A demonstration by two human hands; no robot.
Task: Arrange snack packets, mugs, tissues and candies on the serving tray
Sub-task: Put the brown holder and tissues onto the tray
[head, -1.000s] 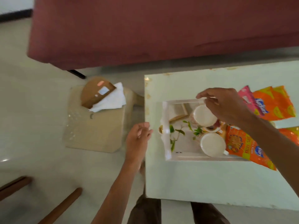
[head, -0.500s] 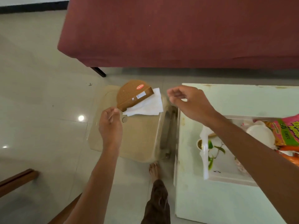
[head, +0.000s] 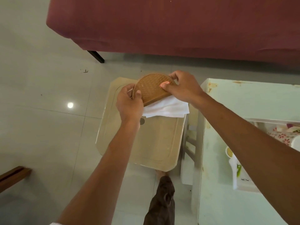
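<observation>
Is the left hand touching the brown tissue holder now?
Touching. The head view shows the left hand wrapped around the left edge of the brown tissue holder, its thumb pressed on the woven face.

Two hands (head: 129, 103), one woven holder (head: 152, 88), one stool (head: 155, 143), one tray (head: 243, 187).

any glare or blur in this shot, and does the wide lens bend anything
Head view: a round light reflection glares on the glossy floor tiles; the tissue holder and both hands, left and right, read fairly sharp; the tray at the right edge looks soft; the sofa edge bows from wide-angle distortion.
</observation>
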